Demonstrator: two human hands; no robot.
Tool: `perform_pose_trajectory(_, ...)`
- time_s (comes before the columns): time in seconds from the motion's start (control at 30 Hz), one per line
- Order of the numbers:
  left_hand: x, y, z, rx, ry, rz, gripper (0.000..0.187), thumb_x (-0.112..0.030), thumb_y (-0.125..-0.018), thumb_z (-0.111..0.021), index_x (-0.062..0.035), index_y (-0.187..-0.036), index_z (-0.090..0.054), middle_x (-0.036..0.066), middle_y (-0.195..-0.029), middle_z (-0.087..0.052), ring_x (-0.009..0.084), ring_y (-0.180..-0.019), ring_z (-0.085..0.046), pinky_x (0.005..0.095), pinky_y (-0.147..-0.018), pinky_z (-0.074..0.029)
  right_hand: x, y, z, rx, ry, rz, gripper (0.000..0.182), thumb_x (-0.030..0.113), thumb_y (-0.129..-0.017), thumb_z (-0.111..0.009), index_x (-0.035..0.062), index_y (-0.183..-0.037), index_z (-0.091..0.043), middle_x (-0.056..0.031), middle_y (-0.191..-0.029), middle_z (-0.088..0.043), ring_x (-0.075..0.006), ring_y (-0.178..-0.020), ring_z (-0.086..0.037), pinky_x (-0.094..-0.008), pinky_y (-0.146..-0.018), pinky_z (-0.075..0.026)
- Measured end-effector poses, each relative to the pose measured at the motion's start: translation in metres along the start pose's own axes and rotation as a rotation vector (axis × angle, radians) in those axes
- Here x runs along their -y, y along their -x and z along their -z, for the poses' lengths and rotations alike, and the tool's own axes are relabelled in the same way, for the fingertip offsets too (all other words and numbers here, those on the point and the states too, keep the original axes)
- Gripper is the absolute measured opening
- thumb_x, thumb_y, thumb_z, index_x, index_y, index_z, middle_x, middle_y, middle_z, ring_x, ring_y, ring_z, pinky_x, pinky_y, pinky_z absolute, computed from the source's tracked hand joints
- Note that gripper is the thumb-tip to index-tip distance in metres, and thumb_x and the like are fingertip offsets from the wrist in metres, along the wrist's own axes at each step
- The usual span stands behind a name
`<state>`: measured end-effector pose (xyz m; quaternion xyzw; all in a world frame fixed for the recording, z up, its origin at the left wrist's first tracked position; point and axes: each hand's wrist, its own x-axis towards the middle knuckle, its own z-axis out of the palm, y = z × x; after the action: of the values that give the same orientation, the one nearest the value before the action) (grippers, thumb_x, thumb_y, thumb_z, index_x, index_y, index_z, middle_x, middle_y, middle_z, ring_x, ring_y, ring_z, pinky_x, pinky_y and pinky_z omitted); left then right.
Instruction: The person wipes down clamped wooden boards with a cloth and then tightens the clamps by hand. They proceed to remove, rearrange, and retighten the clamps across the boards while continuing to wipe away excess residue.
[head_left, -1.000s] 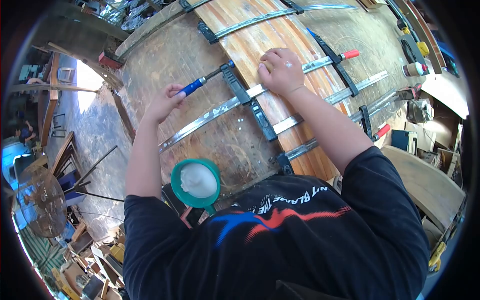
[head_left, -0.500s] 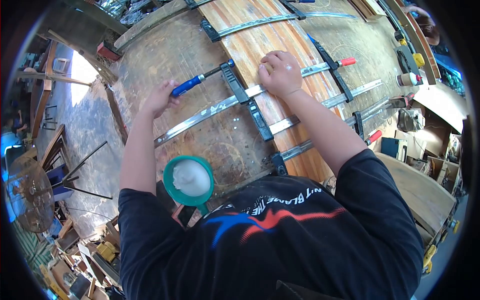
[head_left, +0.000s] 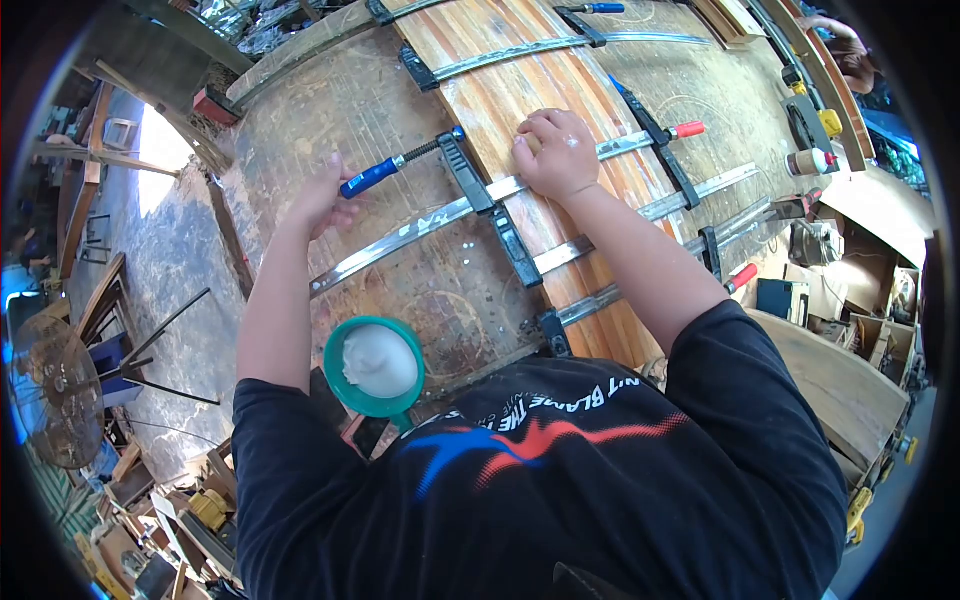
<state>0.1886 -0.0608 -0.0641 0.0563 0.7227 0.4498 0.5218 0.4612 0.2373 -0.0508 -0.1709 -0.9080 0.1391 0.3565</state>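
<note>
My left hand (head_left: 325, 200) is beside the end of the blue handle (head_left: 369, 179) of a bar clamp, thumb raised and fingers apart. That clamp's black jaw (head_left: 466, 172) sits against the near edge of a striped wooden panel (head_left: 510, 90). My right hand (head_left: 556, 155) lies on the panel over the clamp's metal bar (head_left: 400, 238), fingers curled under. What is beneath those fingers is hidden. Several more clamps cross the panel, one with a red handle (head_left: 688, 129). A green pan (head_left: 334, 375) holding a white paste (head_left: 380, 362) stands at the lower left of the bench.
The worn workbench (head_left: 300, 130) carries a glue bottle (head_left: 810, 162) at the right. A standing fan (head_left: 58, 390) and wooden furniture parts are on the left. Another person's hand (head_left: 850, 55) shows at the upper right. Boxes and tools crowd the right side.
My left thumb has lifted and its fingers have spread off the blue handle's end. My right hand stays at about the same spot on the panel. The view has shifted slightly.
</note>
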Motion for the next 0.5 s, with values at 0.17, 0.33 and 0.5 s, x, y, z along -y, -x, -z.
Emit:
perform_pose_trajectory(0.17,0.017,-0.011,0.0,-0.001,-0.009,-0.269,0.028,-0.034,-0.11,-0.053,-0.0109,-0.126,-0.059,0.007,-0.092,-0.068,0.0156,-0.074,-0.066,0.0335,-0.066,-0.057,0.002,-0.001,0.004,0.013,-0.008,-0.001,0.011,0.022,-0.08,-0.07,0.0122,-0.081,-0.075,-0.0067,-0.092,-0.073,-0.0293,-0.092,-0.069,-0.0432,-0.087,-0.053)
perform_pose_trajectory(0.33,-0.019,0.009,-0.007,0.005,-0.06,0.115,0.034,-0.033,-0.104,-0.066,-0.0106,-0.128,-0.057,0.004,-0.101,-0.068,0.0157,-0.085,-0.067,0.0346,-0.074,-0.057,0.003,-0.001,0.003,0.019,-0.011,-0.015,0.01,0.022,-0.08,-0.07,0.0126,-0.081,-0.074,-0.006,-0.092,-0.072,-0.0285,-0.093,-0.068,-0.0433,-0.086,-0.053)
perform_pose_trajectory(0.5,0.003,-0.008,-0.01,-0.118,-0.111,-0.276,0.03,-0.039,-0.107,-0.06,-0.0137,-0.124,-0.057,0.003,-0.09,-0.067,0.0124,-0.069,-0.063,0.0305,-0.063,-0.054,0.001,0.0,0.001,0.004,-0.006,-0.006,0.01,0.022,-0.081,-0.07,0.0129,-0.081,-0.074,-0.0062,-0.093,-0.072,-0.028,-0.095,-0.068,-0.043,-0.088,-0.053)
